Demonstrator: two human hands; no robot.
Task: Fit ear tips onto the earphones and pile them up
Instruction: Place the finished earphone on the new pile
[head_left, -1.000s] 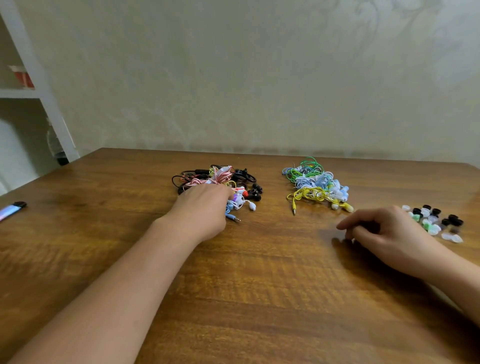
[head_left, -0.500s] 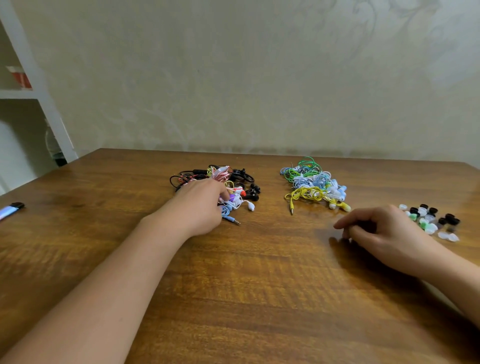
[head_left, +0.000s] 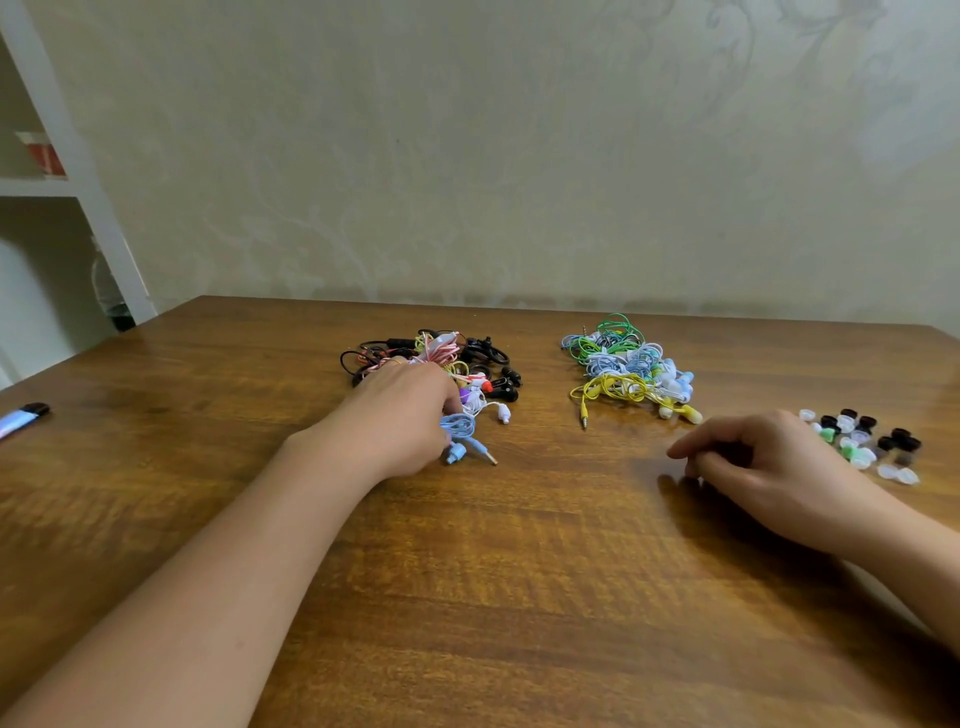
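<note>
On a wooden table (head_left: 467, 597), a person's left hand (head_left: 400, 415) grasps a coiled light-blue earphone (head_left: 460, 431) at the near edge of a tangled pile of black, pink and white earphones (head_left: 441, 364). A second pile of green, blue and yellow earphones (head_left: 628, 371) lies to the right, well apart. The right hand (head_left: 763, 462) rests on the table, fingers loosely curled and holding nothing, just beside scattered black, white and green ear tips (head_left: 865, 441).

Left hand (head_left: 400, 415) fingertips hidden — grip on blue earphone (head_left: 460, 428) unclear; ear tips (head_left: 862, 439) too small.
</note>
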